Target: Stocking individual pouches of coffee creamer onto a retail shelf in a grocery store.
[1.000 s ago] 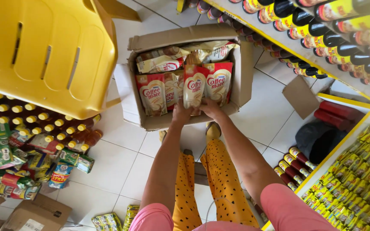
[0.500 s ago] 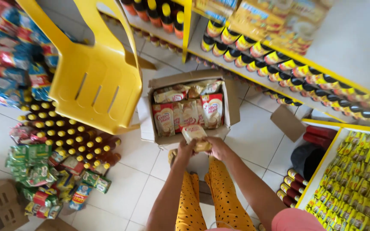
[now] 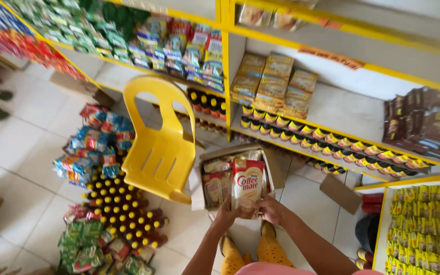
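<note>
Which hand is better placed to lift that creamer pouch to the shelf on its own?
Right, probably. Both the right hand and the left hand grip the bottom of the creamer pouch, but the free shelf space lies up and to the right, on the right hand's side.

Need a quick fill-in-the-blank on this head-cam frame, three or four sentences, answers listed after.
1. Both hands, left hand and right hand, hold one white and red ____ upright.
2. Right behind it sits an open cardboard ____ with more of the same packs inside.
3. The plastic chair beside that is ____ in colour.
4. The bottles standing on the floor have ____ caps.

Missing words: pouch; box; yellow; yellow
</note>
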